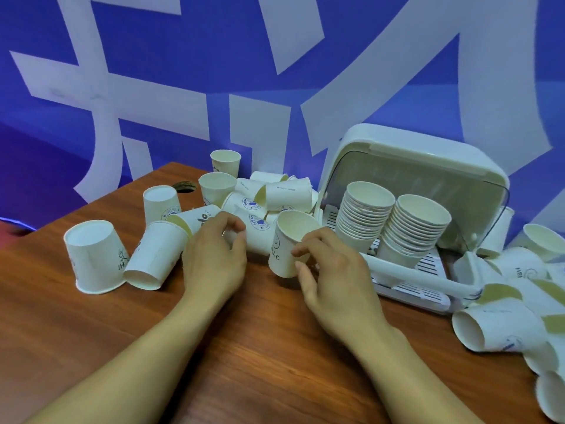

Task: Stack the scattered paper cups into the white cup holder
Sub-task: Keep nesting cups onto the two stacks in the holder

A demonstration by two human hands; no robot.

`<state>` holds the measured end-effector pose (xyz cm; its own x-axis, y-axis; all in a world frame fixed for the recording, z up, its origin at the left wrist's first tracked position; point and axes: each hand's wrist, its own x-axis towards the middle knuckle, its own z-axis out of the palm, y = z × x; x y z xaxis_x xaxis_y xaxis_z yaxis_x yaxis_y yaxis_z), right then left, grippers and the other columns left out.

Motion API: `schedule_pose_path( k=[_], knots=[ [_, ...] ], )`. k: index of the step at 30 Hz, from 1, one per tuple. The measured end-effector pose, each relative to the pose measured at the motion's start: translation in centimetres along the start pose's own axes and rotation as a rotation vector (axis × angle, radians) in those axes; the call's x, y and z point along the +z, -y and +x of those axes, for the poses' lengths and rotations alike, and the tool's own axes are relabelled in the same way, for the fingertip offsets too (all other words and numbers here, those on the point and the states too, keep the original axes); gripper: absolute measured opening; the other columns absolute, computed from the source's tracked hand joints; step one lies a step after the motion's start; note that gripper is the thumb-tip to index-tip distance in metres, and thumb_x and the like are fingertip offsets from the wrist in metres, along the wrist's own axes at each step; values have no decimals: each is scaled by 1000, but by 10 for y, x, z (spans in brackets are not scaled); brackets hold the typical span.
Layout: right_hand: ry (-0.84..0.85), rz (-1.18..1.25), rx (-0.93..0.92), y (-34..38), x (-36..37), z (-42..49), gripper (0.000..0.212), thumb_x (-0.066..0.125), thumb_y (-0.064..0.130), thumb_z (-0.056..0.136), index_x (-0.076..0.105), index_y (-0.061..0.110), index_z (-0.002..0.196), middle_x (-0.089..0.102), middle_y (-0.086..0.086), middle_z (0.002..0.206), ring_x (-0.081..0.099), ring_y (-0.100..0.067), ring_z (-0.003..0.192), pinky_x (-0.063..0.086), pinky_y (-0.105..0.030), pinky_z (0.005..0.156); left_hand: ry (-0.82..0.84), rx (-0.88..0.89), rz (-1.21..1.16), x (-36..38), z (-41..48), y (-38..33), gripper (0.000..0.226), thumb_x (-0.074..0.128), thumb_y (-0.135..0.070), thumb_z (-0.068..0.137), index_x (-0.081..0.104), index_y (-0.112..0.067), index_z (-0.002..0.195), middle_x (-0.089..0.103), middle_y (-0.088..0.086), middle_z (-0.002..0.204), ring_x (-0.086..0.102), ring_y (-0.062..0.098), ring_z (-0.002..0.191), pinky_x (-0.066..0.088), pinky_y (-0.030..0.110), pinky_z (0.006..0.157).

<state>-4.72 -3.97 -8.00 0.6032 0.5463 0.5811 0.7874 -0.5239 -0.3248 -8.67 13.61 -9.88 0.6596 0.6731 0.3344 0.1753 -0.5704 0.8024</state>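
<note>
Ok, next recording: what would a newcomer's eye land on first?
Two tall cup stacks stand side by side in the open white cup holder at right. At centre, the right grip pinches a tilted HELLO cup while the left grip holds a lying cup; loose cups litter the wooden table on both sides.

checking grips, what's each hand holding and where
Right hand pinches the white printed paper cup by its lower side wall; left hand grips the end of a lying white paper cup.
</note>
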Motion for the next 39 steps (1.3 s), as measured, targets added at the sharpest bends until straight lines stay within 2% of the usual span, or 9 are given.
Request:
schedule_pose_path(
  k=[5,8,11,13,15,19,22,30,39],
  knots=[
    [-157,60,-26,4,-24,8,20,66,4,76,57,20,84,54,11,82,52,-13,70,46,-37,63,-103,143,-59,-5,-15,-16,12,60,-18,90,55,-29,92,59,-8,75,54,8,70,41,34,64],
    [-215,92,-17,9,-43,11,18,66,10,80,54,21,87,59,9,81,54,-15,68,47,-39,63,-182,202,-167,-9,-22,-30,21,64,-15,90,52,-30,99,58,-5,72,53,13,66,44,36,63],
    [-291,146,0,12,-66,15,18,68,13,83,55,20,95,63,11,85,55,-9,69,48,-35,66,-256,265,-305,-14,-25,-49,28,68,-14,89,53,-28,109,60,-21,87,55,5,72,49,33,71],
    [-363,180,11,11,-83,17,23,69,12,83,58,19,102,64,13,85,53,-4,69,48,-28,69,-283,316,-348,-15,-26,-64,21,66,-22,89,55,-29,106,60,-28,92,55,1,72,47,21,71],
    [-431,197,32,8,-101,20,27,70,11,84,61,20,107,64,12,81,53,-4,67,47,-23,67,-282,365,-376,-15,-28,-81,13,62,-27,89,59,-28,101,62,-23,91,55,3,73,45,17,68],
    [-548,207,38,-6,-128,22,21,70,9,85,69,19,103,65,11,83,58,-11,68,45,-18,65,-261,471,-427,-8,-28,-119,11,62,-22,93,66,-17,101,66,-5,91,60,13,78,50,30,69],
    [-624,179,37,-17,-141,21,18,69,8,86,72,18,100,67,7,81,58,-13,68,45,-20,65,-245,521,-487,4,-23,-147,9,62,-20,94,67,-14,99,66,0,89,60,16,75,49,35,67],
    [-660,77,98,-47,-144,21,18,69,5,85,74,17,97,66,7,80,56,-12,66,43,-18,63,-235,564,-488,51,-16,-161,8,62,-20,92,67,-19,98,62,-5,87,53,12,70,47,37,65],
    [-659,-10,136,-61,-136,23,20,69,4,84,75,18,96,65,9,80,55,-10,65,41,-13,65,-152,602,-367,68,-3,-144,10,62,-23,92,68,-21,98,61,-7,89,51,11,68,38,22,63]
  ],
)
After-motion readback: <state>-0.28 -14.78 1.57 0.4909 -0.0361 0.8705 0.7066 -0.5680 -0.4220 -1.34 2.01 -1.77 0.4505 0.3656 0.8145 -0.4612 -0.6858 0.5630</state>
